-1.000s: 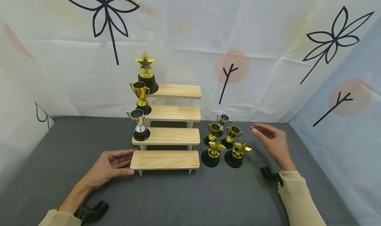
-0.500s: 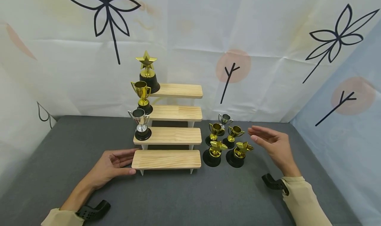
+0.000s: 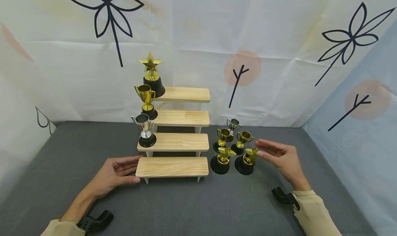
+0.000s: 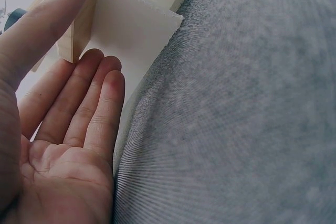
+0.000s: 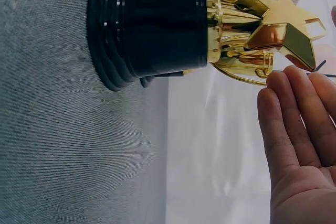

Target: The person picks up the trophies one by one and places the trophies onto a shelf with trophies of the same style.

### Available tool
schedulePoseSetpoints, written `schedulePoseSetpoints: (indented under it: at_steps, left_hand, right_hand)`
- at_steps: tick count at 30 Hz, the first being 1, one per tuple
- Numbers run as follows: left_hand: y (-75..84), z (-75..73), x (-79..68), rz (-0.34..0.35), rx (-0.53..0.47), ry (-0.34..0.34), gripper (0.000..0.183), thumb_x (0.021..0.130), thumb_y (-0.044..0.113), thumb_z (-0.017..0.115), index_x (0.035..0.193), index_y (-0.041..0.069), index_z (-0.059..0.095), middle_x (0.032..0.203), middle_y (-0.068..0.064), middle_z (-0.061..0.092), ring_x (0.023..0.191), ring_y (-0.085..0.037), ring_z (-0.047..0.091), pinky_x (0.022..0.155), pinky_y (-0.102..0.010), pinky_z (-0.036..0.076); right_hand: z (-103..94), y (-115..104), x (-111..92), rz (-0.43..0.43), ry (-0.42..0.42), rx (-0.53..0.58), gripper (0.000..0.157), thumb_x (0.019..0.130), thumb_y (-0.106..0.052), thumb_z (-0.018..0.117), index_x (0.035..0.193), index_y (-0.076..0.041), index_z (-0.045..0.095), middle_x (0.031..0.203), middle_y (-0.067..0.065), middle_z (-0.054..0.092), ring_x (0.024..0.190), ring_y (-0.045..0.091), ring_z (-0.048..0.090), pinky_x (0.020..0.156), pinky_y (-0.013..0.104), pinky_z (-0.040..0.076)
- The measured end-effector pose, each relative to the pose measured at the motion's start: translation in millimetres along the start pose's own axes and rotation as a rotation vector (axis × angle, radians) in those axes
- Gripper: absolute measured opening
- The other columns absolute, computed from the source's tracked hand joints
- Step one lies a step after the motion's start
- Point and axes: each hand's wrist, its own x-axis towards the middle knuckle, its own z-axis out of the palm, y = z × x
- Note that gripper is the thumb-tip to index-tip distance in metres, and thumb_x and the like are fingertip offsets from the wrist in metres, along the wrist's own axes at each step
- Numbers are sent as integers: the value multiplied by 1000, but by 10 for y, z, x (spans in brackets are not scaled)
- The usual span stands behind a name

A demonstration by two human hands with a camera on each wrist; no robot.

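My left hand [image 3: 111, 175] is at the left end of a stepped wooden display shelf [image 3: 172, 167], beside its lowest board. In the left wrist view its fingers lie nearly straight by the board's white support [image 4: 128, 24], with the thumb apart above them. To the right of the shelf, my right hand [image 3: 280, 156] hovers by the nearer right gold star trophy [image 3: 245, 166], fingers extended and thumb near the star. The right wrist view has the fingertips just below the star trophy [image 5: 286, 22], its black base [image 5: 163, 24] standing on the cloth; contact cannot be made out.
Another star trophy [image 3: 220, 165], two gold cups [image 3: 222, 136] [image 3: 244, 138] and a silver cup [image 3: 234, 124] cluster by the shelf. On its left side stand a star trophy [image 3: 154, 86], a gold cup [image 3: 146, 94] and a silver cup [image 3: 144, 123]. A patterned cloth [image 3: 198, 29] hangs behind.
My right hand has come nearer to me and slightly left, from beside the cups to the right-hand star trophy. The left hand stays by the shelf, and the trophies stand where they were.
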Motion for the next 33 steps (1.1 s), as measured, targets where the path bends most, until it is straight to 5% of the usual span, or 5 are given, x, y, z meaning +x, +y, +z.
schedulePoseSetpoints:
  at_steps: [13,23,33]
  left_hand:
    - [-5,-2,-2,-22,33,10,67,83,-10,78,140,-20,45,137,-7,63,119,-13,64,99,-30,55]
    - [-5,-3,-7,-17,25,8,67,82,-11,78,139,-22,44,136,-4,63,119,-13,64,99,-30,55]
    - [-4,-10,-7,-28,39,15,68,82,-10,78,139,-21,45,138,-13,62,119,-12,64,99,-30,55]
  right_hand:
    - [128,113,-13,20,-16,-110,34,86,3,79,118,8,72,109,-2,76,92,11,73,73,24,63]
    - [145,145,-16,-15,-20,-134,31,85,5,79,115,9,72,103,-7,76,79,6,69,55,21,53]
    - [150,184,-5,-13,-42,-100,32,85,5,79,115,11,71,105,-5,76,86,10,73,65,20,60]
